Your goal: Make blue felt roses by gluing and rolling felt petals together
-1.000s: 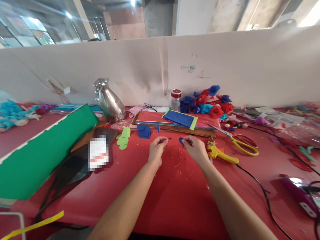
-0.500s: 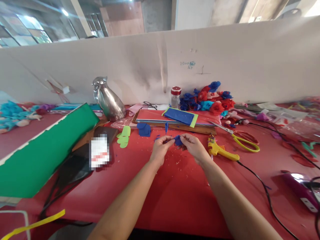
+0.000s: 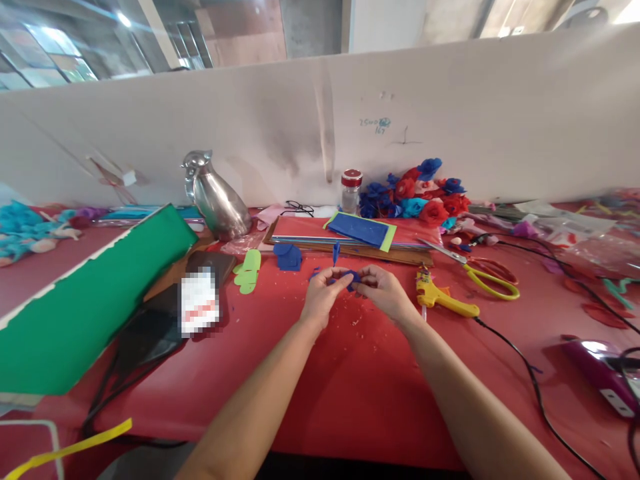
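Hands meet over table: left hand [image 3: 324, 293] and right hand [image 3: 383, 293] each pinch blue petal piece [image 3: 351, 278] between fingertip grips.

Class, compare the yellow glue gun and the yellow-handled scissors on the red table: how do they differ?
The yellow glue gun trails a black cord; the yellow-handled scissors have none. The glue gun lies nearer the right hand; the scissors lie farther back, metal blades toward the foam sheets. Both rest flat, untouched.

Lighting: bright, even daylight; ceiling lamps glare top left. Shadows soft. Edges bowed by wide lens; far corners blurred.
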`<state>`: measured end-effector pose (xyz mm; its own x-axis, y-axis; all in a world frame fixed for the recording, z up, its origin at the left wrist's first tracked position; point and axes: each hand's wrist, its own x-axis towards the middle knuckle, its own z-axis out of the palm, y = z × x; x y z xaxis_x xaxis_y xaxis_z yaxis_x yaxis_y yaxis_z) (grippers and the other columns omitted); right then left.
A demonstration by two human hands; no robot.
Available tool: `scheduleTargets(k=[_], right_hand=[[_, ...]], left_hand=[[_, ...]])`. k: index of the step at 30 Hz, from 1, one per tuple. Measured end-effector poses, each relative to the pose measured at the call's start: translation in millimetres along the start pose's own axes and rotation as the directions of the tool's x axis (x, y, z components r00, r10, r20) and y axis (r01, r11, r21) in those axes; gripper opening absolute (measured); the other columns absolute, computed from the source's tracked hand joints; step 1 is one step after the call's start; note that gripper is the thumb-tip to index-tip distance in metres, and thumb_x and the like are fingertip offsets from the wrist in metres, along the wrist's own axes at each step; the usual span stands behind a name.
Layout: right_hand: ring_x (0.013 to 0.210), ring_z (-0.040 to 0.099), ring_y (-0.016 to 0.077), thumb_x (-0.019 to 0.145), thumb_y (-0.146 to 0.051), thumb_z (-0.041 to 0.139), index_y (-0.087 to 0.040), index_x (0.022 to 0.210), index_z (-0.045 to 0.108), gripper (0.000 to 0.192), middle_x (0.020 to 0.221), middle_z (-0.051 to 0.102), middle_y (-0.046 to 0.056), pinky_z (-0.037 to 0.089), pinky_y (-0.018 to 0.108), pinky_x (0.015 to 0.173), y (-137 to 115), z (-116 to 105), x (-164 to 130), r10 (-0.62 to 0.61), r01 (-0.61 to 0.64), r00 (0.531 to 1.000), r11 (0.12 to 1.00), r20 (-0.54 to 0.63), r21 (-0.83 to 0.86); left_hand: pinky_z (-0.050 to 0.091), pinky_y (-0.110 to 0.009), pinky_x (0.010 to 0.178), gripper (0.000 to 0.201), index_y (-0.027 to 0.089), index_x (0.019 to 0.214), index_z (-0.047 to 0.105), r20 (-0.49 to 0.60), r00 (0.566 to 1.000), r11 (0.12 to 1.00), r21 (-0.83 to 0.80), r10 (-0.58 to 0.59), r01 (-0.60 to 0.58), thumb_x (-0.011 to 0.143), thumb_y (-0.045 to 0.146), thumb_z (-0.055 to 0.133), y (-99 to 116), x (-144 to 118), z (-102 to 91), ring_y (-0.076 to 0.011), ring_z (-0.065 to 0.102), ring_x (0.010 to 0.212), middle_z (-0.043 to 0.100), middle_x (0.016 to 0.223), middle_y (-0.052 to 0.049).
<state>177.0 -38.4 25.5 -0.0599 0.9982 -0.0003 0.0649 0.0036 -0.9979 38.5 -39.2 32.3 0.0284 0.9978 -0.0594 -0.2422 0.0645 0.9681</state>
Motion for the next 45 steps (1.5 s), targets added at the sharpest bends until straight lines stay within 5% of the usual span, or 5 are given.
scheduleTargets(k=[13,21,28,35,45], right_hand=[[0.057,0.058,0.0137,0.077,-0.037,0.050,-0.020,0.074,0.057,0.019,0.062,0.063,0.000,0.042,0.025,0.058,0,-2,-2,-0.149,0.113,0.980,0.963,-0.133,-0.247],[0.040,0.042,0.0110,0.077,-0.026,0.038,-0.024,0.059,0.040,0.018,0.042,0.046,-0.005,0.032,0.023,0.043,-34,-2,-16,-0.241,0.230,0.828,0.969,-0.506,-0.085],[0.046,0.049,0.0117,0.088,-0.038,0.041,-0.021,0.071,0.057,0.029,0.050,0.053,-0.004,0.039,0.025,0.052,-38,-43,-48,-0.392,0.200,0.784,0.893,-0.480,-0.403],[0.082,0.060,0.0252,0.082,-0.045,0.051,-0.021,0.055,0.059,0.037,0.083,0.070,0.010,0.045,0.041,0.081,5,-112,-73,-0.492,-0.014,0.809,0.529,-0.321,-0.848],[0.094,0.059,0.0305,0.078,-0.021,0.048,-0.014,0.116,0.058,0.040,0.103,0.065,0.017,0.043,0.040,0.078,12,-114,-65,-0.131,-0.249,0.957,0.083,-0.259,-0.965]], left_hand=[[0.040,-0.025,0.070,0.016,0.016,0.067,0.067,-0.022,1.000,0.999,0.040,0.019,-0.018,0.060,0.028,0.074,-1,2,-3.4,-0.0111,0.053,0.064,0.064,0.065,0.001],[0.037,-0.024,0.063,0.020,0.016,0.073,0.071,-0.027,0.999,0.995,0.095,-0.024,0.027,0.063,0.033,0.073,-3,3,-7.0,-0.0101,0.049,0.061,0.063,0.063,0.001],[0.040,-0.025,0.068,0.018,0.016,0.077,0.074,-0.059,0.989,0.971,0.195,-0.132,0.142,0.063,0.027,0.074,-5,4,-5.0,-0.0096,0.051,0.062,0.067,0.066,-0.001],[0.043,-0.026,0.069,0.007,0.016,0.070,0.073,0.068,0.979,0.954,0.247,-0.194,0.172,0.064,0.018,0.071,-8,-3,1.5,-0.0110,0.056,0.064,0.070,0.070,-0.003],[0.045,-0.032,0.082,0.005,0.016,0.066,0.072,0.057,0.978,0.901,0.403,-0.202,0.162,0.065,0.021,0.071,-16,-8,7.5,-0.0173,0.064,0.077,0.074,0.075,-0.005]])
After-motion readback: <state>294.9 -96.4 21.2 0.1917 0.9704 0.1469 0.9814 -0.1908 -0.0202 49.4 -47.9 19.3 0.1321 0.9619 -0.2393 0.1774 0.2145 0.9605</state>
